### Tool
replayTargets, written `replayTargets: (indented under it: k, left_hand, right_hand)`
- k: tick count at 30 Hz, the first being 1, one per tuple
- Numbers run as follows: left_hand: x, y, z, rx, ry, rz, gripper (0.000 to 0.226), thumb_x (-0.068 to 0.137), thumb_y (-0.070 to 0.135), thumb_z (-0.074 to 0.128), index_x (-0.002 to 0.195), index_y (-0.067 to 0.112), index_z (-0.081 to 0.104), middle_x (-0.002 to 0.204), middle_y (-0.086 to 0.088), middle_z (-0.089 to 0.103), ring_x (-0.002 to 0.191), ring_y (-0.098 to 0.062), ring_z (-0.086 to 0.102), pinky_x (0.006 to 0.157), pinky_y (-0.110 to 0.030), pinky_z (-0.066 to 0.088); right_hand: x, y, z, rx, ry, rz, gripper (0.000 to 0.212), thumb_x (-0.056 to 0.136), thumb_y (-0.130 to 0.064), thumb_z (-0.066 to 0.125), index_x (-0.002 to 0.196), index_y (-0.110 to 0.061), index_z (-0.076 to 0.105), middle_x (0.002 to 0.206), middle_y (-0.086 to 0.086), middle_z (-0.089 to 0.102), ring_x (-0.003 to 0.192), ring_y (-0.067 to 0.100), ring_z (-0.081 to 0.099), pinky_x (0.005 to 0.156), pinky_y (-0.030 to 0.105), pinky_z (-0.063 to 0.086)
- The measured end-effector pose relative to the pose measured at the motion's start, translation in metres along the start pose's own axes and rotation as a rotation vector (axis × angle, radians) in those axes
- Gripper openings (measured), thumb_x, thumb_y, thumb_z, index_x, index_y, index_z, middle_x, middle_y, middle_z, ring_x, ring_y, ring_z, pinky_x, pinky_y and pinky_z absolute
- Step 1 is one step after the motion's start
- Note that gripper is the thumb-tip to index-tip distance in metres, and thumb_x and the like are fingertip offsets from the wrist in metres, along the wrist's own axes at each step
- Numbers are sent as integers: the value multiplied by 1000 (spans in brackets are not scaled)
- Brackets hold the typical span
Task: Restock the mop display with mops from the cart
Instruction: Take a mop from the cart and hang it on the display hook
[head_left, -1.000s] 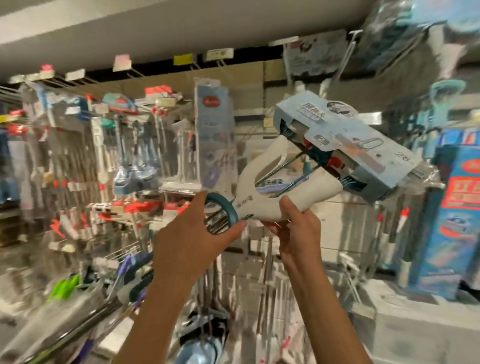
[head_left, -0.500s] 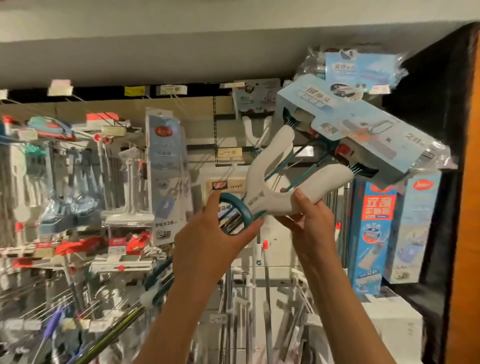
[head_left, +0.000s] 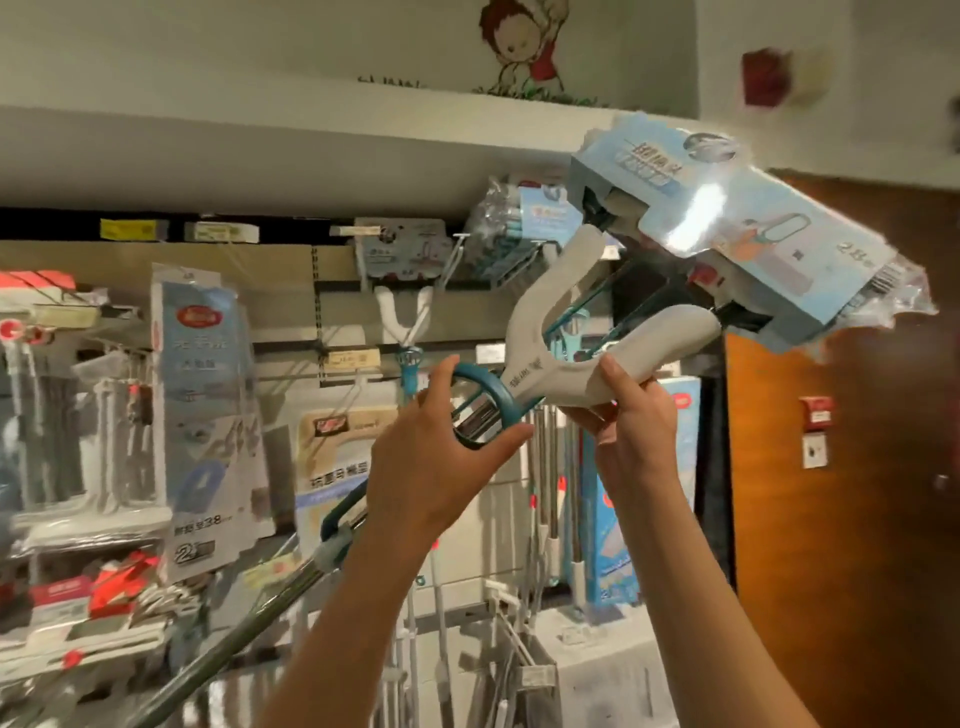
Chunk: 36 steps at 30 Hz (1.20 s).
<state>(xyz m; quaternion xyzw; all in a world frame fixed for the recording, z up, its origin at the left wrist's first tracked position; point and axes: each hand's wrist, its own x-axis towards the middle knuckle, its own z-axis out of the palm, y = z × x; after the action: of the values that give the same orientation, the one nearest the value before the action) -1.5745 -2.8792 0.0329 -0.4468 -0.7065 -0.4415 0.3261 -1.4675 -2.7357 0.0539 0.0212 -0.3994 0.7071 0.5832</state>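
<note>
I hold a sponge mop (head_left: 550, 358) up high, its white Y-shaped yoke at the centre and its head in a light-blue carton sleeve (head_left: 737, 244) with clear wrap at upper right. My left hand (head_left: 441, 457) grips the teal ring where the metal pole (head_left: 218, 654) meets the yoke. My right hand (head_left: 631, 421) grips the lower arm of the yoke from beneath. The pole runs down to the lower left. Another mop of the same kind (head_left: 405, 306) hangs on the display wall just behind.
Hooks on the wall panel carry packaged mop heads (head_left: 208, 415) at left and bagged refills (head_left: 514, 223) under the top ledge. Blue boxes (head_left: 613, 519) and upright poles stand at lower centre. A brown wooden door (head_left: 841, 467) closes off the right side.
The mop and both hands have risen and shifted right, toward the top of the display. My view has tilted upward, showing the wall above the ledge. Both grips are unchanged.
</note>
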Motion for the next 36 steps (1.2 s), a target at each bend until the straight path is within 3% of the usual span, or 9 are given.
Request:
replayTargets:
  k: [5, 8, 11, 14, 17, 22, 27, 31, 36]
  left_hand:
    - [6, 3, 19, -245, -29, -11, 101, 68, 92, 53, 149, 37, 30, 118, 1, 65, 99, -19, 64, 80, -34, 53]
    - [8, 8, 28, -365, -65, -17, 90, 68, 91, 52, 142, 44, 33, 105, 6, 65, 82, -13, 63, 64, -21, 45]
    - [14, 13, 32, -525, -71, -37, 79, 67, 85, 52, 134, 43, 44, 100, 15, 65, 83, -2, 65, 65, -12, 49]
    - [28, 14, 31, -691, -116, -84, 70, 77, 81, 58, 131, 37, 56, 106, 14, 66, 90, 7, 65, 69, -13, 53]
    - [46, 14, 31, -748, -164, -115, 62, 90, 63, 50, 138, 25, 56, 120, 2, 67, 104, -3, 66, 82, -23, 56]
    - [57, -1, 32, -809, -133, -212, 27, 102, 44, 50, 122, 28, 59, 106, 3, 72, 92, -7, 71, 62, -16, 55]
    - [52, -32, 33, -901, -71, -298, 28, 101, 30, 57, 128, 25, 55, 115, -2, 70, 101, -14, 70, 62, -21, 58]
    - [51, -58, 37, -941, -4, -369, 39, 100, 26, 61, 137, 31, 49, 115, -1, 71, 98, -16, 72, 69, -38, 64]
    - [61, -73, 53, -934, 159, -384, 34, 96, 23, 66, 124, 35, 51, 112, -3, 69, 100, -19, 71, 69, -43, 64]
  right_hand:
    - [3, -27, 3, -95, 4, -73, 12, 96, -9, 62, 106, -4, 57, 101, 15, 67, 92, 28, 69, 64, 36, 63]
    - [3, -36, 4, -111, 16, -92, 17, 95, -7, 62, 108, 1, 56, 105, 19, 65, 98, 33, 67, 64, 36, 63]
    - [7, -39, 4, -138, -14, -101, 19, 95, -7, 62, 112, 1, 57, 110, 21, 65, 103, 35, 67, 63, 33, 63]
    - [12, -39, 4, -189, -84, -119, 10, 95, -10, 63, 104, -14, 60, 103, 10, 66, 98, 28, 67, 61, 28, 60]
    - [18, -31, 5, -233, -139, -119, 19, 95, -12, 64, 112, -17, 59, 104, 7, 65, 100, 28, 67, 65, 31, 61]
    - [26, -6, 5, -283, -223, -74, 31, 93, -15, 66, 120, -19, 52, 111, 10, 64, 103, 31, 67, 63, 33, 61]
    - [30, 27, 11, -322, -343, -24, 45, 81, -31, 70, 124, -26, 56, 114, 7, 66, 107, 33, 67, 66, 33, 60]
    - [36, 53, 19, -337, -414, -13, 30, 82, -33, 69, 110, -45, 65, 101, -11, 73, 103, 24, 70, 69, 36, 61]
    - [62, 86, 28, -354, -390, -12, 44, 97, -18, 62, 136, -31, 48, 97, -16, 74, 95, 4, 71, 64, 27, 60]
